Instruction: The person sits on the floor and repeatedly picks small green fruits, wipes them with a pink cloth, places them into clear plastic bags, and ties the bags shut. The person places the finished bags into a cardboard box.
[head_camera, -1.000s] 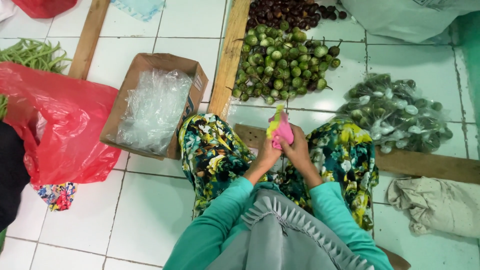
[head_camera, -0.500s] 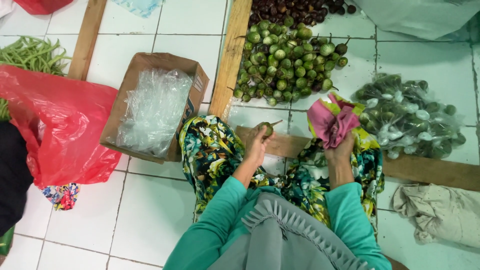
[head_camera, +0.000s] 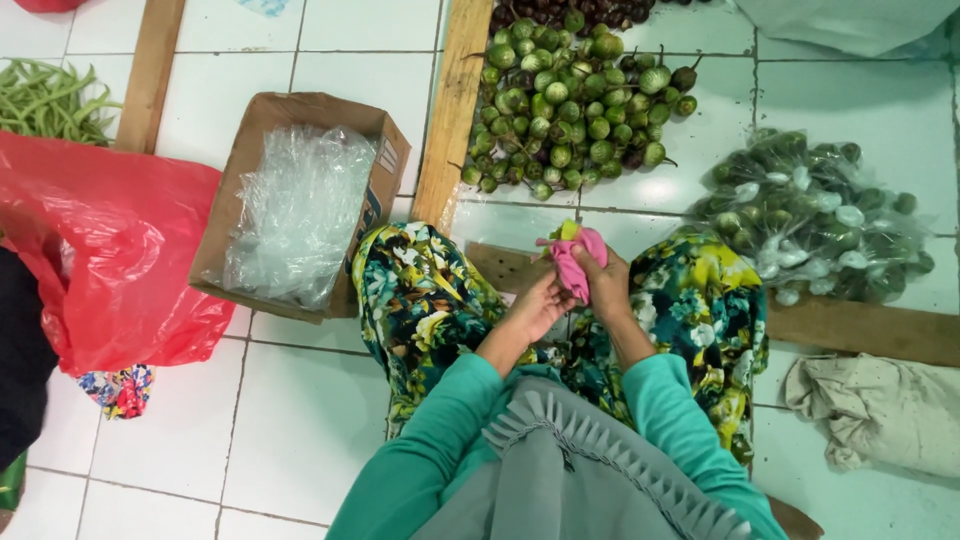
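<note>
Head view: The person sits on the white tiled floor (head_camera: 300, 400) with a flowered skirt (head_camera: 420, 290) spread over the knees, and both hands meet above the lap, near the middle of the floor area in view. The right hand (head_camera: 608, 285) has its grip clamped on a crumpled pink plastic bag (head_camera: 572, 258). The left hand (head_camera: 540, 305) lies palm-up just beside it, fingers loosely apart, with their tips touching the bag's near end.

The step in hand looks like working the bunched film between the two hands, either gathering it or teasing it apart. I judge that handling it further calls for a steady hold from the right hand while the left fingertips find an edge of the thin film.

The bag's long axis runs away from the person. Its far end points toward the heap of small round green eggplants (head_camera: 570, 100) beyond a pale wooden plank (head_camera: 455, 110). A yellow-green bit shows at that far end, but what it is cannot be told.

Toward the left edge stand a brown cardboard box (head_camera: 395, 160) full of clear plastic bags (head_camera: 300, 200) and a big red plastic bag (head_camera: 120, 260). To the right lie clear bags packed with green eggplants (head_camera: 810, 215).
</note>
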